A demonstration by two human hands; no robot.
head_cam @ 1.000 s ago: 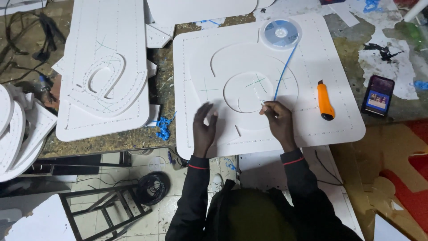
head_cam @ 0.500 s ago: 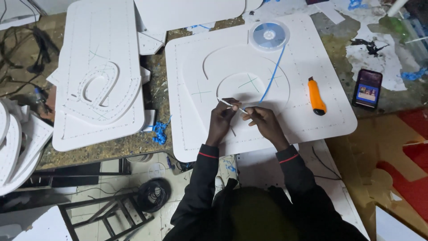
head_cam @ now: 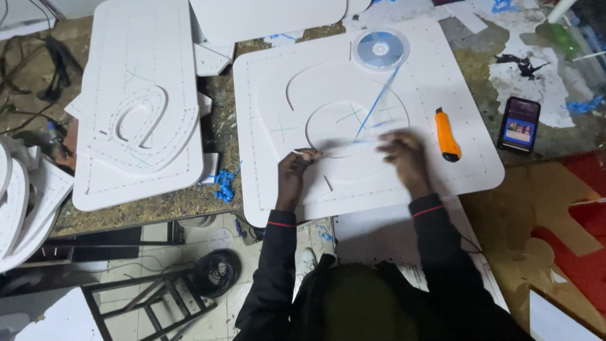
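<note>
A square white foam board (head_cam: 442, 76) with curved cut lines lies on the workbench. On its far edge sits a clear reel of blue tape (head_cam: 380, 49), from which a thin blue strip (head_cam: 374, 107) runs down toward me. My left hand (head_cam: 295, 169) pinches the strip's end near the board's middle. My right hand (head_cam: 401, 155), blurred by motion, holds the same strip farther right, so a stretch of it is drawn out between both hands above the board.
An orange utility knife (head_cam: 447, 134) lies on the board right of my right hand. A phone with a lit screen (head_cam: 521, 124) rests at the bench's right. Another white board with a cut curved shape (head_cam: 136, 107) lies left. Blue scraps (head_cam: 223, 183) sit between the boards.
My hands were together at the strip's end and have drawn apart, left hand leftward and right hand rightward, stretching the blue strip between them.
</note>
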